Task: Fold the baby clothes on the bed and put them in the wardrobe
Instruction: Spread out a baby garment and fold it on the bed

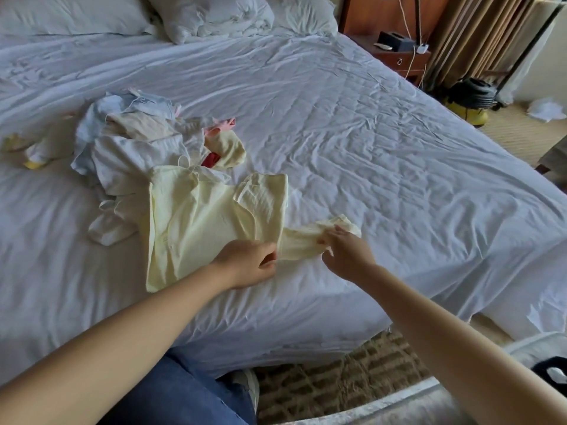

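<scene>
A pale yellow baby top (199, 222) lies spread flat on the white bed sheet (368, 142), near the bed's front edge. One sleeve (303, 240) stretches out to its right. My left hand (248, 263) pinches the top where that sleeve joins the body. My right hand (343, 248) grips the sleeve near its cuff and holds it out sideways. Behind the top, to the left, lies a loose pile of baby clothes (135, 142) in white, light blue, cream and pink. No wardrobe is in view.
Pillows and a rumpled duvet (211, 13) sit at the head of the bed. A wooden nightstand (399, 53) with cables stands at the back right, beside curtains. A yellow and black appliance (469, 102) sits on the floor there. Patterned carpet (331, 381) lies below the bed's edge.
</scene>
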The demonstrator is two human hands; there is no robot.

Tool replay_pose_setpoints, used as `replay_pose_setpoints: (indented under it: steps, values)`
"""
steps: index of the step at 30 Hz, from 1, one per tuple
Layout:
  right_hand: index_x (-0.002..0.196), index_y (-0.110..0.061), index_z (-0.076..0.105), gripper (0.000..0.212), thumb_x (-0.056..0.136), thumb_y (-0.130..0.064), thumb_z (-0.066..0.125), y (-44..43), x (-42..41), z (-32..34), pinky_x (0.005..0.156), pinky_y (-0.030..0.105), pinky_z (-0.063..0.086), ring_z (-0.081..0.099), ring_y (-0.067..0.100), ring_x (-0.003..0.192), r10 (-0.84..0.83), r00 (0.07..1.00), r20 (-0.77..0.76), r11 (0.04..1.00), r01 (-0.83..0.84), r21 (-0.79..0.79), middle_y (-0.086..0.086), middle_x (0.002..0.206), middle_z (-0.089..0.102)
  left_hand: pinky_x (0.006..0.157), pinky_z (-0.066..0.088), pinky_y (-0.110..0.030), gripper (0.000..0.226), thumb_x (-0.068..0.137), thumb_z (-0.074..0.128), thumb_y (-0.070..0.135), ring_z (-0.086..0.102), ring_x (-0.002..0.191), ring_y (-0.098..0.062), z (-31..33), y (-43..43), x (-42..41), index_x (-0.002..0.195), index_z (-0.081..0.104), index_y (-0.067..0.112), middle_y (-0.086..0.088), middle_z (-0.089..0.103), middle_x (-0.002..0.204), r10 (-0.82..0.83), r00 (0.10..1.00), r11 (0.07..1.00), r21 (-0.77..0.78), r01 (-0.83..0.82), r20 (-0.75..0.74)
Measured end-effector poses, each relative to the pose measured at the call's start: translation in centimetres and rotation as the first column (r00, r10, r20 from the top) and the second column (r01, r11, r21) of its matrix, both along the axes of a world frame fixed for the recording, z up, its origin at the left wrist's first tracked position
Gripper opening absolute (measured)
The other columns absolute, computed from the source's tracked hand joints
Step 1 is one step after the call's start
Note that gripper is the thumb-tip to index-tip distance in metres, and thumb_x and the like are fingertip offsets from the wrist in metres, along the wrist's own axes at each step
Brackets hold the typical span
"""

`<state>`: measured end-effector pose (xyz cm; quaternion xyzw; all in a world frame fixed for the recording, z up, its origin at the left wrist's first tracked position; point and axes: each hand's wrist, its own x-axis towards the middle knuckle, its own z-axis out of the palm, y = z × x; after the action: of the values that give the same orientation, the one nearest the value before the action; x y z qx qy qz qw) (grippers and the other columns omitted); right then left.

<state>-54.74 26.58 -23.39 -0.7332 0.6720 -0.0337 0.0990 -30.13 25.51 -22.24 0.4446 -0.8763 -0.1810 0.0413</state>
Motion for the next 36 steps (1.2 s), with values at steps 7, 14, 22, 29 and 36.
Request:
replay_pose_setpoints:
  steps: [7,14,22,29,36]
  values:
    - [0.117,-0.03,0.067,0.037,0.091,-0.015,0.044,-0.3,-0.4,1.0,0.079,0.032,0.046,0.048,0.017,0.123,-0.052,0.998,-0.045,0.994,0.047,-0.102,-0.007,0.128,0.056,0.069,0.041,-0.025,0.026,0.094,0.052,0.049,0.053,0.081,-0.004,-0.6,-0.4,0.7,0.092,0.065,0.026,0.017,0.054,0.087,0.079,0.99,0.997,0.034,-0.075,-0.119]
    - [0.118,-0.031,0.066,0.029,0.095,-0.022,0.05,-5.5,4.0,3.1,0.085,0.032,0.047,0.052,0.011,0.119,0.179,0.976,0.127,0.979,-0.163,-0.124,-0.01,0.124,0.061,0.074,0.049,-0.028,0.02,0.083,0.067,0.047,0.056,0.084,-0.006,-0.8,-3.5,2.0,0.09,0.063,0.028,0.013,0.059,0.089,0.378,0.894,0.924,0.048,-0.378,-0.24]
    - [0.102,-0.012,0.071,0.017,0.092,-0.022,0.062,-12.0,10.8,1.4,0.064,0.026,0.043,0.061,0.014,0.072,0.057,0.89,0.453,0.983,-0.13,0.132,0.001,0.084,0.067,0.077,0.047,-0.016,0.019,0.086,0.07,0.027,0.06,0.081,0.0,-3.6,-5.5,3.9,0.104,0.075,0.029,0.015,0.062,0.091,0.458,0.822,0.881,0.3,-0.367,-0.339]
    - [0.076,-0.035,0.061,0.017,0.072,-0.042,0.075,-13.0,12.8,-2.0,0.081,0.034,0.051,0.053,0.012,0.096,-0.065,0.926,0.371,0.982,-0.007,0.19,-0.003,0.091,0.062,0.086,0.045,-0.013,0.02,0.09,0.066,0.009,0.063,0.091,-0.005,-5.3,-5.3,4.7,0.104,0.075,0.019,0.012,0.062,0.096,0.462,0.76,0.877,0.364,-0.314,-0.458]
    - [0.095,-0.019,0.071,0.02,0.078,-0.026,0.08,-12.2,13.0,1.6,0.089,0.025,0.045,0.06,0.012,0.1,-0.098,0.811,0.577,0.943,-0.11,0.314,-0.004,0.101,0.065,0.055,0.051,-0.031,0.023,0.101,0.048,0.032,0.064,0.071,-0.027,-2.6,-6.4,4.3,0.108,0.037,0.013,-0.012,0.061,0.095,0.799,0.243,0.601,0.707,-0.373,-0.551]
